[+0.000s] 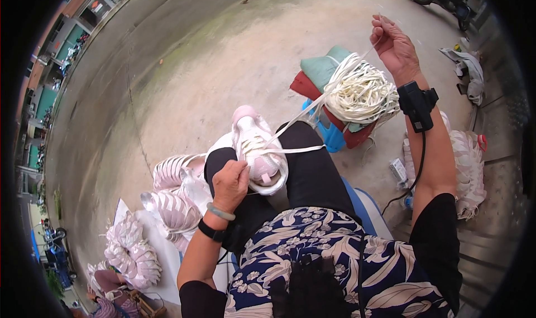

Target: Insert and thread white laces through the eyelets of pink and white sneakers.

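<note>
looking down from a head camera, a seated person laces a pale pink sneaker [258, 150] resting on their knee, over black trousers. the left hand [230, 184] presses its grip closed on the near edge of the shoe, steadying it. the right hand [395, 47] is raised high and well apart from the shoe, its fingers pinched together on a flat white lace [312, 107] that runs taut from the shoe's eyelets up to that hand. a bundle of white laces [362, 94] lies on folded green and red cushions [321, 72] just beyond the knee. more pink shoes [173, 198] sit piled on the concrete floor [223, 56] to the left.
</note>
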A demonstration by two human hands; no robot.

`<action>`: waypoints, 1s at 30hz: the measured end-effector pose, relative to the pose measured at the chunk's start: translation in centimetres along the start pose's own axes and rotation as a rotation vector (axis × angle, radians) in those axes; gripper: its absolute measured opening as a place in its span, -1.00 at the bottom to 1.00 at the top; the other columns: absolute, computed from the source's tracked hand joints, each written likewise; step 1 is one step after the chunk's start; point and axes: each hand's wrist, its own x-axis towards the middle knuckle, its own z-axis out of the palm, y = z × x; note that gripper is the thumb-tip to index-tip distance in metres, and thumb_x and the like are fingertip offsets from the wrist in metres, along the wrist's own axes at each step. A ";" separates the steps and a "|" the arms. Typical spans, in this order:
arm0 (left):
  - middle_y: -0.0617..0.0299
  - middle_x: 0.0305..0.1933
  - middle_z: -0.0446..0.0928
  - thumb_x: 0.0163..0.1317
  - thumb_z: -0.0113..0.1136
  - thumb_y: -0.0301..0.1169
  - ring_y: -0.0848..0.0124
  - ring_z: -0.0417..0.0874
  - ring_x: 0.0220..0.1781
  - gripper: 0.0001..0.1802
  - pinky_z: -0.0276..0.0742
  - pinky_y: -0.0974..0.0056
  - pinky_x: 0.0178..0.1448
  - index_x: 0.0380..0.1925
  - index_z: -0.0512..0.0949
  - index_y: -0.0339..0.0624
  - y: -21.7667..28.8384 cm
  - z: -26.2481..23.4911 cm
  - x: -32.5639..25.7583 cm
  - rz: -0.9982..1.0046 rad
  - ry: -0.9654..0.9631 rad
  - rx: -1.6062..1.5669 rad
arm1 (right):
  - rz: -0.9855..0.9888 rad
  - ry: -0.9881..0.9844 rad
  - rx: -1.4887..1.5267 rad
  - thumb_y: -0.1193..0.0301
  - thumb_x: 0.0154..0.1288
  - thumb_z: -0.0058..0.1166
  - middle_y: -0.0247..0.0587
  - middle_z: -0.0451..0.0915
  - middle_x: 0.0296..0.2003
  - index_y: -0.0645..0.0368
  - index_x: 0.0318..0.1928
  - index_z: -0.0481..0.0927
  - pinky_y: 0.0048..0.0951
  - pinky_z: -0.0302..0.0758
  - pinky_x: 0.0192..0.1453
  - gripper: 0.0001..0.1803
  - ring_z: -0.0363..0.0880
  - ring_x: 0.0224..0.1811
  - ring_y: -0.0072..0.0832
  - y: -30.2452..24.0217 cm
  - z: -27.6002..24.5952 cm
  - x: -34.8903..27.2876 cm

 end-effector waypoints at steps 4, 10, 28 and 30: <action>0.07 -0.44 0.50 0.05 0.16 -0.57 0.17 0.56 -0.44 -0.86 0.46 0.24 -0.34 -0.33 0.55 -0.24 -0.2 0.5 0.6 0.078 0.091 0.097 | 0.132 0.125 -0.096 0.42 0.33 0.04 -0.31 0.58 -0.44 0.29 -0.17 0.55 -0.58 0.52 -0.34 -0.81 0.51 -0.52 -0.65 5.1 2.8 -2.9; 0.13 -0.29 0.53 -0.04 0.20 -0.50 0.15 0.54 -0.27 -0.82 0.46 0.20 -0.19 -0.36 0.57 -0.19 0.3 1.4 1.1 0.070 0.090 0.150 | 0.416 -0.280 -0.855 0.37 0.28 0.01 -0.35 0.50 -0.57 0.19 -0.37 0.53 -0.58 0.38 -0.45 -0.84 0.44 -0.56 -0.65 15.4 6.0 -12.1; 0.13 -0.16 0.48 -0.03 0.17 -0.51 0.16 0.49 -0.20 -0.83 0.43 0.18 -0.11 -0.36 0.56 -0.16 -0.8 2.0 0.2 0.114 0.110 0.248 | -0.587 -0.752 -1.709 0.48 -0.05 0.05 -0.08 0.43 0.01 0.18 -0.43 0.54 0.09 0.12 0.28 -0.90 0.23 0.26 -0.11 21.4 10.1 -15.8; 0.13 -0.16 0.48 -0.03 0.17 -0.51 0.16 0.49 -0.20 -0.84 0.43 0.18 -0.10 -0.37 0.56 -0.16 -0.8 2.1 0.3 0.113 0.110 0.241 | -0.573 -0.778 -1.708 0.48 -0.05 0.05 -0.08 0.43 0.03 0.19 -0.43 0.55 0.10 0.11 0.29 -0.89 0.21 0.28 -0.11 21.4 10.0 -15.5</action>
